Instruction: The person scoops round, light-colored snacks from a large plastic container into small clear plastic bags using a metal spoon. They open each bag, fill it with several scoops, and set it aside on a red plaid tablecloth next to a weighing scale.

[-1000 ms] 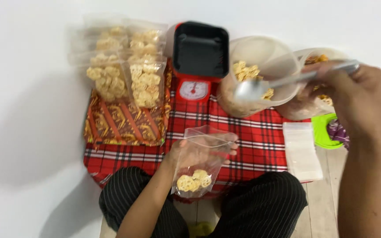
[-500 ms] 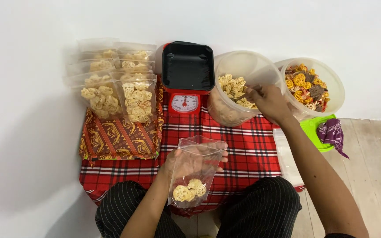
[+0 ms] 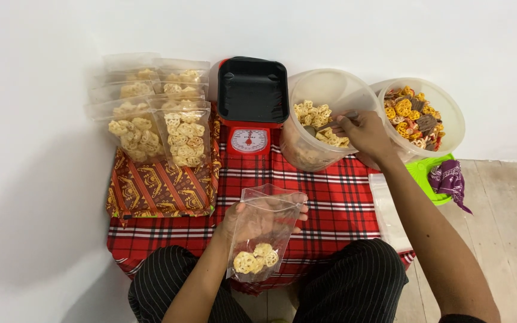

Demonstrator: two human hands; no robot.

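We see the bag (image 3: 262, 230) at lower centre of the frame: clear plastic, mouth open and upward, tilted, with a few pale wheel-shaped crackers (image 3: 255, 259) at its bottom. The tub (image 3: 329, 119) stands right of centre, upper frame: translucent, round, open, partly filled with the same crackers. A spoon (image 3: 324, 127) lies inside it.

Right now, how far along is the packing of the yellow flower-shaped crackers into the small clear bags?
Done: several filled clear plastic bags lie stacked at the back left. In hand: the left hand holds an open clear bag with only a few crackers at the bottom, while the right hand reaches into the round translucent tub of yellow crackers. Left: that tub holds plenty more, and the red scale's black tray sits bare.
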